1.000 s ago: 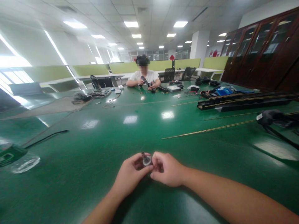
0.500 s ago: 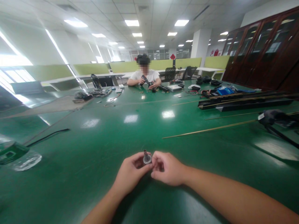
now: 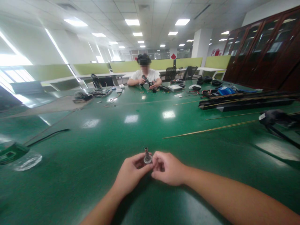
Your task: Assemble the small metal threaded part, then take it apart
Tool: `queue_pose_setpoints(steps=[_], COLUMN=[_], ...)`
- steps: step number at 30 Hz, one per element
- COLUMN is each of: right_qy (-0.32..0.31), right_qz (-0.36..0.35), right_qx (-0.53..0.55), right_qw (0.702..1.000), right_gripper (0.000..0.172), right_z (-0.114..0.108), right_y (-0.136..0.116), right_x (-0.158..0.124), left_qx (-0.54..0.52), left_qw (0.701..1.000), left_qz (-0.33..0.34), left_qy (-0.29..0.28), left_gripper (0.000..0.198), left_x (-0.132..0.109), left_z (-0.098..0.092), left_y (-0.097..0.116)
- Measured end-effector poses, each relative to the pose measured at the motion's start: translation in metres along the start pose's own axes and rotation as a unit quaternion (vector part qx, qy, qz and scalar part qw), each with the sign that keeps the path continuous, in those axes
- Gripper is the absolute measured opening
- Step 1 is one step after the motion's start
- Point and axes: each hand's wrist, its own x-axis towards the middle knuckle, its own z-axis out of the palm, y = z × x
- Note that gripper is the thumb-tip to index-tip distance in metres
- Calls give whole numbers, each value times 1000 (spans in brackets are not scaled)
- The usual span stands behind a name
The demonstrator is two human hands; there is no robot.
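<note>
Left hand and right hand pinch metal part over glossy green office table

One head camera, worn by the person sitting at the near edge of the table, faces forward and slightly down along its length. The lens is wide, so straight lines bow near the frame edges and the ceiling fills the top third. Clock directions are taken from the wearer. Closest to the lens, dead ahead at 12 o'clock and low in frame, the left hand and right hand meet on a part. A bottle lies near at 10 o'clock and rods run across at 1 o'clock. A co-worker sits far off at 12, and cabinets stand at 2. This is the only view.
</note>
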Motion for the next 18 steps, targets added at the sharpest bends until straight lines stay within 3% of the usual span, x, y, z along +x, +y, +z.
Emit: queue_pose_setpoints(steps=[18], right_qy=[-6], right_qz=[5], right_qx=[-12], right_qw=[1000], right_gripper=[21], right_z=[-1], right_y=[0], right_x=[0], left_qx=[12], left_qw=[1000], left_qz=[4], left_qy=[-9], left_gripper=[44], left_x=[0], left_z=[0], left_y=[2])
